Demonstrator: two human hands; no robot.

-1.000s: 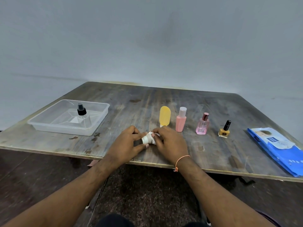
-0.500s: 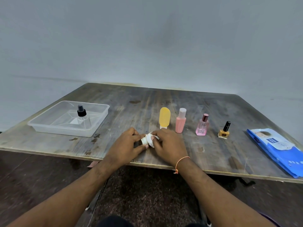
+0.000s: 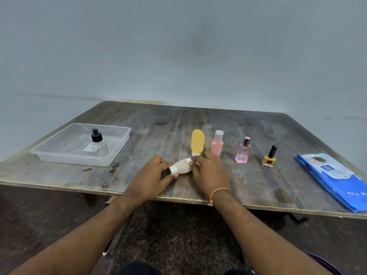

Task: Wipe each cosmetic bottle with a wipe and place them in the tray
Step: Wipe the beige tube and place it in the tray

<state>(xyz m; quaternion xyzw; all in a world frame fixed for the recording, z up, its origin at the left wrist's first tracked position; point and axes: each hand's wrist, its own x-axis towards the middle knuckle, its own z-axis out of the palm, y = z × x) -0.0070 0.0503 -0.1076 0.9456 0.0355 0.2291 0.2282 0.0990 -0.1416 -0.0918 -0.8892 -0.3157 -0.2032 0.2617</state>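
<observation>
A beige bottle (image 3: 182,167) with a white band and dark cap lies sideways near the table's front edge. My left hand (image 3: 151,177) grips its cap end. My right hand (image 3: 210,171) pinches a white wipe (image 3: 189,160) against the bottle's other end. A row of upright bottles stands behind: a yellow tube (image 3: 197,142), a pink bottle (image 3: 217,143), a pink perfume bottle (image 3: 243,151) and a yellow nail polish (image 3: 269,159). The clear plastic tray (image 3: 65,157) at the left holds one clear spray bottle (image 3: 98,145) with a black top.
A blue pack of wipes (image 3: 333,179) lies at the table's right front corner. The worn wooden table (image 3: 198,120) stands against a plain wall. Its front edge runs just under my wrists, with dark floor below.
My right hand has slid right along the bottle with the wipe, uncovering the beige body and white band. My left hand keeps its grip on the cap end.
</observation>
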